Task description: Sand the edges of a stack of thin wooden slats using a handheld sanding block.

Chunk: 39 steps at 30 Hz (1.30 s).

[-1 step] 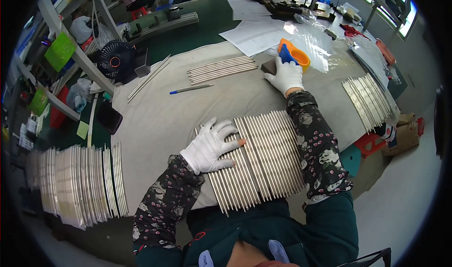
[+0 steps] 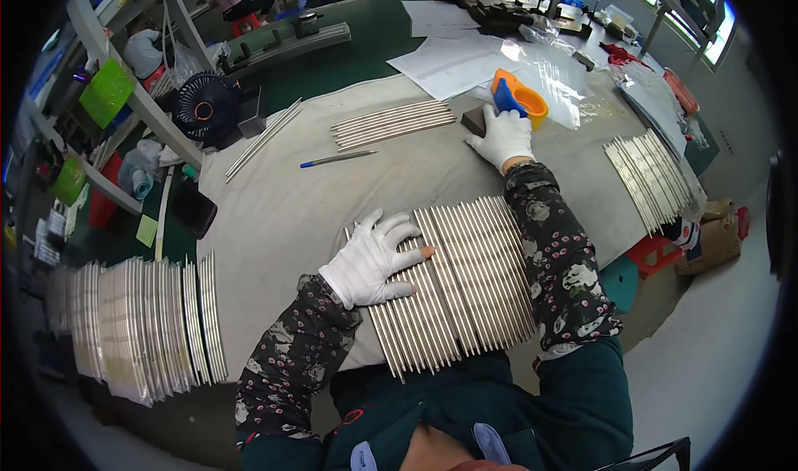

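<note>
My left hand (image 2: 366,259), in a white glove with the thumb and a fingertip bare, lies with spread fingers on a row of silvery metal rods (image 2: 482,276). The rods lie side by side at the table's near edge, with a narrow gap partway along the row. Farther off, my gloved right hand (image 2: 504,138) is closed round the right end of a small dark brown block (image 2: 475,121); some fingertips are hidden. Just beyond that hand stands an orange and blue ring-shaped holder (image 2: 529,101).
More rods (image 2: 392,124) lie beyond a blue-capped pen (image 2: 339,159). Two or so loose rods (image 2: 263,141) lie far left. Plastic-wrapped rod bundles (image 2: 137,330) sit at the left edge, another rod group (image 2: 647,180) at right. A fan (image 2: 204,107) and papers (image 2: 453,65) stand farther back.
My right hand has shifted very slightly, and a little more of the brown block shows. My left hand and the rods have stayed in place.
</note>
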Available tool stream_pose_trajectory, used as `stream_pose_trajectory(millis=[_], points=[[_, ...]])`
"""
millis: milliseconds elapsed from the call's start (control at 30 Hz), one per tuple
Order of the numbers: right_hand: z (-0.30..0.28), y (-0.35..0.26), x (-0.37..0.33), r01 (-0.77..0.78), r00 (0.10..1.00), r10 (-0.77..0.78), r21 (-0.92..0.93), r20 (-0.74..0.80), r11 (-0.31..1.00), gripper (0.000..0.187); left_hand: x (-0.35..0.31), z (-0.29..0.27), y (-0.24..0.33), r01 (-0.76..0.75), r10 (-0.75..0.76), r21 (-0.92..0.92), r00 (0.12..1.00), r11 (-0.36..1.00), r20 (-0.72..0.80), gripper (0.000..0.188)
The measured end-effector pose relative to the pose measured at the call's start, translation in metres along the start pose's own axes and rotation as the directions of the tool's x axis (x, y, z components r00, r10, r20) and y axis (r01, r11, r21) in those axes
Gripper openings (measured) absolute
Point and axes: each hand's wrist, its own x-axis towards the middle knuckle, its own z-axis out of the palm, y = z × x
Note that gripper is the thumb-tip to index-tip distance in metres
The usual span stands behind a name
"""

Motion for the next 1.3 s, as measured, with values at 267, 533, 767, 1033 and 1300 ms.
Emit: stream_pose_trajectory(millis=[267, 533, 767, 1033, 1300], points=[[-0.032, 0.008, -0.033, 0.036, 0.998, -0.016, 0.339, -0.063, 0.940, 0.075, 0.004, 0.002, -0.005, 0.010, -0.008, -0.037, 0.999, 0.999, 0.036, 0.062], [-0.085, 0.038, -0.205, 0.152, 0.986, -0.133, 0.223, -0.098, 0.963, 0.053, 0.005, -0.012, -0.010, 0.028, -0.029, 0.057, 0.999, 0.998, 0.028, 0.064], [-0.060, 0.044, -0.266, 0.131, 0.988, -0.106, 0.254, -0.108, 0.958, 0.059, 0.008, -0.002, -0.014, -0.007, 0.006, 0.019, 0.999, 1.000, 0.036, 0.059], [-0.081, 0.016, -0.309, 0.173, 0.974, -0.114, 0.319, -0.197, 0.932, 0.058, 0.007, -0.002, -0.005, -0.043, 0.024, 0.146, 0.992, 0.988, 0.127, 0.067], [-0.097, -0.011, -0.340, 0.187, 0.982, -0.184, 0.294, -0.037, 0.937, 0.058, 0.004, -0.001, -0.008, -0.038, 0.026, 0.102, 0.993, 0.994, 0.113, 0.068]])
